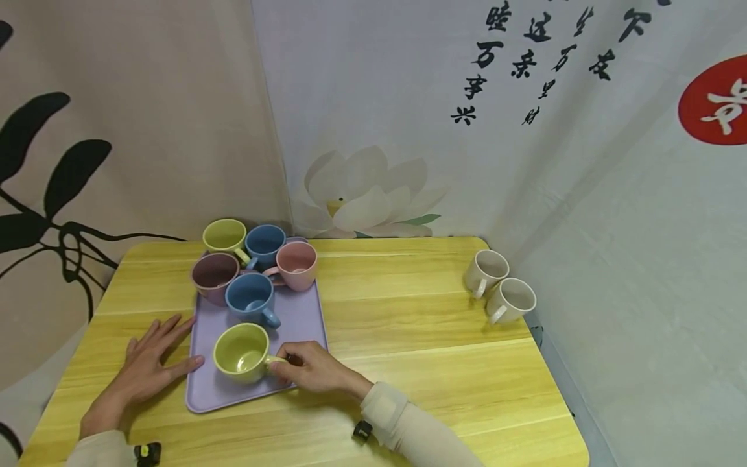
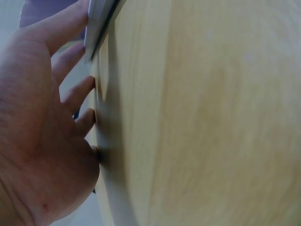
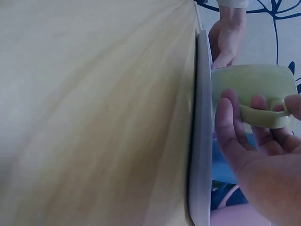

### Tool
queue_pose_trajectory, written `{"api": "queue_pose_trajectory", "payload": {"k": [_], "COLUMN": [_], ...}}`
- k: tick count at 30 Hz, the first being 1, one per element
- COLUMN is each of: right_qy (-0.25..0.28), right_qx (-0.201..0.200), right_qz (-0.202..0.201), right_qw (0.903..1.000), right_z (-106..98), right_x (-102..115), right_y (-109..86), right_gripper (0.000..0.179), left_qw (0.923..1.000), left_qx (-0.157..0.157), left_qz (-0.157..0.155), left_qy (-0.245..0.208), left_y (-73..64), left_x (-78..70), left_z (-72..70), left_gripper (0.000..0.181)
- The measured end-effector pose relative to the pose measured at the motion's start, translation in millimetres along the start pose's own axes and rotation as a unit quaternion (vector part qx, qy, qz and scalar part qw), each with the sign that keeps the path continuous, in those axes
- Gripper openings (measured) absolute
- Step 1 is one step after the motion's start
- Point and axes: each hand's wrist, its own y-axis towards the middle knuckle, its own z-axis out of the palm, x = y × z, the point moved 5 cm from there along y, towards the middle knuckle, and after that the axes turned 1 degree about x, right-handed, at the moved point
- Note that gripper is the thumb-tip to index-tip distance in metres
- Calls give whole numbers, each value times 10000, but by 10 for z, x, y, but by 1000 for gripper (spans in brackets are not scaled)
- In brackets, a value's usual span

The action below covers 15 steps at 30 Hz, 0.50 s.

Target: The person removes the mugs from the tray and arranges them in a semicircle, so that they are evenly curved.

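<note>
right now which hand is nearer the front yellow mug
Right: the right hand grips the front yellow mug; the left hand is left of it, touching the tray.

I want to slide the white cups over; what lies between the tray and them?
Only a bare stretch of wooden table lies between the tray and the two white cups; the head view shows this.

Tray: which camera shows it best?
Head: it looks down on the tray, showing its surface and near edge, though mugs hide much of the far end. Both wrist views show only its side edge.
</note>
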Motion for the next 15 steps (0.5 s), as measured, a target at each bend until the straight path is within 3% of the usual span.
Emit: {"api": "queue_pose_trajectory", "payload": {"k": [8,15], "right_qy": [490,668], "right_qx": [38,-136], "right_qz": [97,90], "right_qw": [9987,9976], "right_z": [-74,-256], "right_x": [99,98], "right_y": [-147,-337], "right_gripper": [28,28], "left_qw": [10000,10000], "left_qx": [-10,9], "left_qz": [23,-23], "left_qy": [-63,-12], "left_y": [0,-4], "left_x": [-20,-21], "left_z": [-4,-7], "left_gripper": [94,95]}}
